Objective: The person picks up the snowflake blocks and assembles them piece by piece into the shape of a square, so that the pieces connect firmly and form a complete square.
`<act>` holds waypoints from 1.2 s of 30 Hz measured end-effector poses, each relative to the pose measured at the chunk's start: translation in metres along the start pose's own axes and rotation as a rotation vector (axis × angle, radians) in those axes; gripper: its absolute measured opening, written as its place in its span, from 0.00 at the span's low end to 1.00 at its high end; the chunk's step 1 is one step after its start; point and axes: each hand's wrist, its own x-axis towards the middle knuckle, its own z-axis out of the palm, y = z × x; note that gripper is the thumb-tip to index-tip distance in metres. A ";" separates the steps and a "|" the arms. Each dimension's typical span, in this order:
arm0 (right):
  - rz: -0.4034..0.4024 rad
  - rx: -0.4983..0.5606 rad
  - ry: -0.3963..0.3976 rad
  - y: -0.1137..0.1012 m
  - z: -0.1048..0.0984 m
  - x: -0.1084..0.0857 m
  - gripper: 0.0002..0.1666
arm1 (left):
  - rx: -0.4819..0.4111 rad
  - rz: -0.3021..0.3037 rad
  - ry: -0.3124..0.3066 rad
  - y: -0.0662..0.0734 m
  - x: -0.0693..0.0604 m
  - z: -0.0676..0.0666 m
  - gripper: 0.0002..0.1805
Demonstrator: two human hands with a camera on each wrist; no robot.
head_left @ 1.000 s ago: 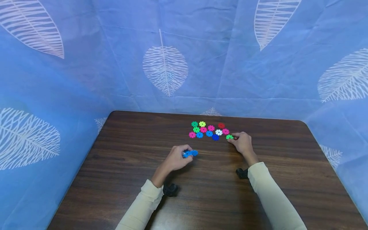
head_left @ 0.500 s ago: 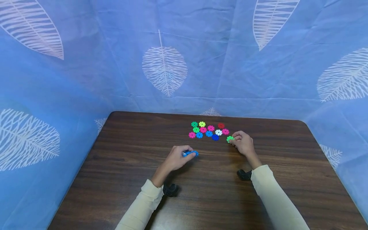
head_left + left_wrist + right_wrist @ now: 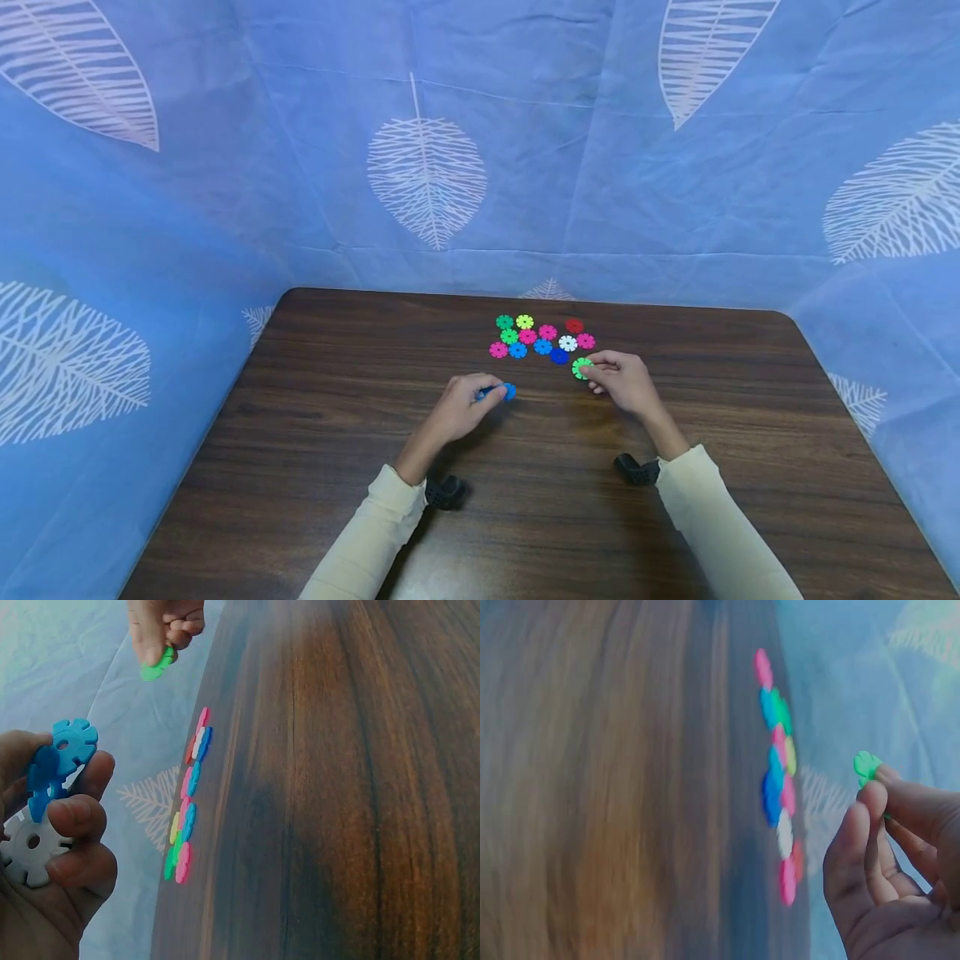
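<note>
My left hand (image 3: 457,408) grips a small piece made of notched plastic discs, just above the table. In the left wrist view it shows blue discs (image 3: 76,744) joined to a whitish disc (image 3: 34,859), with fingers curled round them. Between thumb and fingers, my right hand (image 3: 632,387) pinches a bright green notched disc (image 3: 580,368). That disc is held up off the table, to the right of the left hand's piece and apart from it. In the right wrist view, fingers partly cover the green disc (image 3: 865,763).
Several loose notched discs lie flat in a cluster near the far table edge, among them a red disc (image 3: 574,326), a white disc (image 3: 567,342) and a dark blue disc (image 3: 559,357). A blue leaf-print cloth (image 3: 525,183) hangs behind the dark wooden table (image 3: 360,358).
My right hand has lifted the green disc from the right end of the cluster and brought it left and nearer. The left hand stays nearly in place; its thumb has shifted over the blue discs.
</note>
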 end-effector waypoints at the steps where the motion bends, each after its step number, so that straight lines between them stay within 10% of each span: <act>1: -0.006 0.023 -0.008 -0.003 0.002 -0.002 0.22 | 0.003 0.008 0.005 0.000 0.000 0.000 0.14; 11: -0.059 0.240 -0.116 -0.029 0.031 -0.020 0.21 | 0.000 0.064 0.027 0.002 -0.002 0.001 0.14; 22: -0.076 0.213 -0.152 -0.047 0.046 -0.020 0.20 | 0.003 0.184 0.053 0.005 -0.001 0.000 0.12; 36: -0.079 0.265 -0.178 -0.057 0.056 -0.027 0.18 | 0.034 0.188 0.032 0.007 -0.003 0.001 0.14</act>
